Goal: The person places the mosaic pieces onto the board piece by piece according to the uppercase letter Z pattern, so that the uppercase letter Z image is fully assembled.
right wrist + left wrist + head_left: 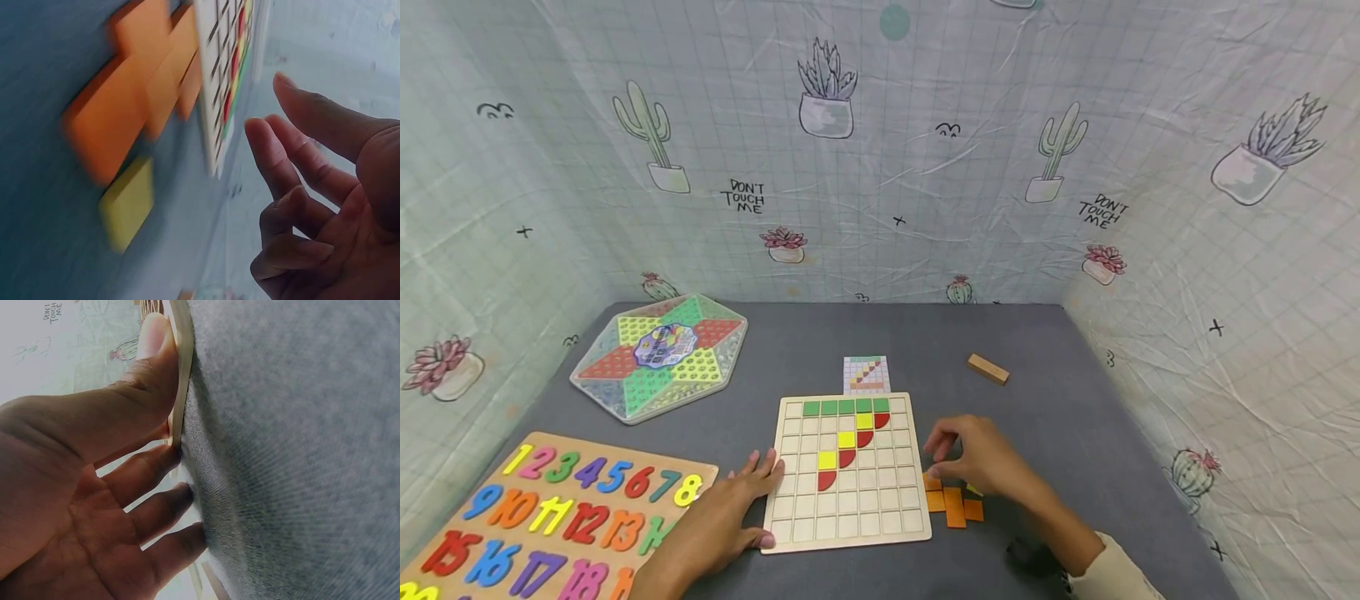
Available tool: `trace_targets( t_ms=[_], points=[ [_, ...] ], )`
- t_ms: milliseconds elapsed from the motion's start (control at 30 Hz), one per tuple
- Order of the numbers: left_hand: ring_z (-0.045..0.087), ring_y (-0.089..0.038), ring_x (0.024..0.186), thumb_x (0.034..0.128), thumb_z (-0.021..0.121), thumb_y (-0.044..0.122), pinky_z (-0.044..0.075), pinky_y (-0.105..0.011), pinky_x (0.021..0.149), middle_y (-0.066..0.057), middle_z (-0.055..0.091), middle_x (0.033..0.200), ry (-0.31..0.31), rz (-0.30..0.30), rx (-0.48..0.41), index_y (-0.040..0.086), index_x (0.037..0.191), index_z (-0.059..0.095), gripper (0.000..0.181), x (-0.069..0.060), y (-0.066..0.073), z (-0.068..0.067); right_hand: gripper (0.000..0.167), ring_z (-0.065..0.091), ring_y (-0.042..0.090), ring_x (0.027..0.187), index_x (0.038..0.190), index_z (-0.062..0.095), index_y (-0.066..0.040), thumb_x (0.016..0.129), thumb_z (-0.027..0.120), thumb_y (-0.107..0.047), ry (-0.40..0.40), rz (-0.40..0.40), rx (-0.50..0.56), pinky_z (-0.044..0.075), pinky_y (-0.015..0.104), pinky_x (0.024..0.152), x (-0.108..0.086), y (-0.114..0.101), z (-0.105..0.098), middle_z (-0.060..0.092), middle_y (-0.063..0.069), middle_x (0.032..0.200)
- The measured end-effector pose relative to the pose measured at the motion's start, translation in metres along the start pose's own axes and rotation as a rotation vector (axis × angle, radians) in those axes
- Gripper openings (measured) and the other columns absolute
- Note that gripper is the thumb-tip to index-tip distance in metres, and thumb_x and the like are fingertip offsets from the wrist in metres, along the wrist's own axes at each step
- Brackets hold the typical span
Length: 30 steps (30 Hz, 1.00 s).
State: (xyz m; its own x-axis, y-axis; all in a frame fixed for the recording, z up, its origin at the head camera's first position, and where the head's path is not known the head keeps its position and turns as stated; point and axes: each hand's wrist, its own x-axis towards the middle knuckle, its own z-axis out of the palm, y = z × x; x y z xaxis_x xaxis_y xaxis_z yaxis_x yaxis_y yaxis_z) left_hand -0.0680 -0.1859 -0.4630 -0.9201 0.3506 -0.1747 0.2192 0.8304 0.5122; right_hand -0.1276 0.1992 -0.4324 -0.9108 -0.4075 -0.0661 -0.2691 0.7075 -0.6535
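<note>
A square wooden grid board [880, 527] lies on the table, with green tiles [846, 407] in its top row and a diagonal of yellow squares [827, 460] and red quarter-round pieces [827, 481]. My left hand [730, 508] rests at the board's left edge, thumb on the near corner; in the left wrist view its thumb [153, 353] presses on the rim. To the board's right, my right hand [977, 457] hovers over loose orange tiles [954, 507] and one yellow tile [128, 203]. Thumb and forefinger stand apart with nothing between them.
A small printed pattern card [866, 374] touches the board's far edge. A wooden block [988, 369] lies at the back right. On the left are a hexagonal Chinese checkers board [662, 354] and a wooden number puzzle [550, 442]. A patterned curtain [880, 167] surrounds the table.
</note>
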Motion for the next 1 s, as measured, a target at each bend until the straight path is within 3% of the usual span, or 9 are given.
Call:
trace_targets(
  t_ms=[200, 400, 800, 1000],
  points=[
    [0.034, -0.043, 0.159, 0.0734, 0.094, 0.029, 0.035, -0.071, 0.121, -0.014, 0.042, 0.168, 0.013, 0.000, 0.008, 0.007, 0.157, 0.053, 0.096, -0.001, 0.000, 0.000, 0.024, 0.062, 0.015, 0.079, 0.097, 0.078, -0.019, 0.079, 0.094, -0.016, 0.013, 0.077, -0.069, 0.049, 0.026, 0.071, -0.021, 0.023, -0.015, 0.068, -0.008, 0.084],
    [0.033, -0.043, 0.159, 0.0740, 0.094, 0.029, 0.034, -0.071, 0.121, -0.013, 0.041, 0.169, 0.006, -0.017, 0.008, 0.008, 0.157, 0.052, 0.096, -0.001, 0.001, 0.000, 0.030, 0.057, 0.012, 0.078, 0.093, 0.077, -0.025, 0.073, 0.098, -0.017, 0.002, 0.168, -0.177, 0.046, 0.031, 0.073, -0.033, 0.035, -0.016, 0.064, -0.009, 0.083],
    [0.032, -0.042, 0.160, 0.0747, 0.094, 0.029, 0.033, -0.071, 0.122, -0.012, 0.041, 0.169, 0.003, -0.037, 0.009, 0.009, 0.157, 0.052, 0.095, -0.001, 0.002, 0.002, 0.034, 0.052, 0.011, 0.069, 0.083, 0.067, -0.026, 0.072, 0.098, -0.016, 0.008, 0.168, -0.194, 0.041, 0.029, 0.062, -0.033, 0.040, -0.008, 0.060, -0.008, 0.076],
    [0.032, -0.043, 0.160, 0.0744, 0.094, 0.030, 0.033, -0.072, 0.121, -0.011, 0.041, 0.169, 0.003, -0.040, 0.017, 0.010, 0.158, 0.051, 0.096, 0.000, 0.001, 0.001, 0.029, 0.051, 0.008, 0.065, 0.082, 0.068, -0.025, 0.078, 0.095, -0.016, 0.039, 0.124, -0.178, 0.040, 0.025, 0.061, -0.031, 0.039, -0.009, 0.058, -0.011, 0.072]
  ],
)
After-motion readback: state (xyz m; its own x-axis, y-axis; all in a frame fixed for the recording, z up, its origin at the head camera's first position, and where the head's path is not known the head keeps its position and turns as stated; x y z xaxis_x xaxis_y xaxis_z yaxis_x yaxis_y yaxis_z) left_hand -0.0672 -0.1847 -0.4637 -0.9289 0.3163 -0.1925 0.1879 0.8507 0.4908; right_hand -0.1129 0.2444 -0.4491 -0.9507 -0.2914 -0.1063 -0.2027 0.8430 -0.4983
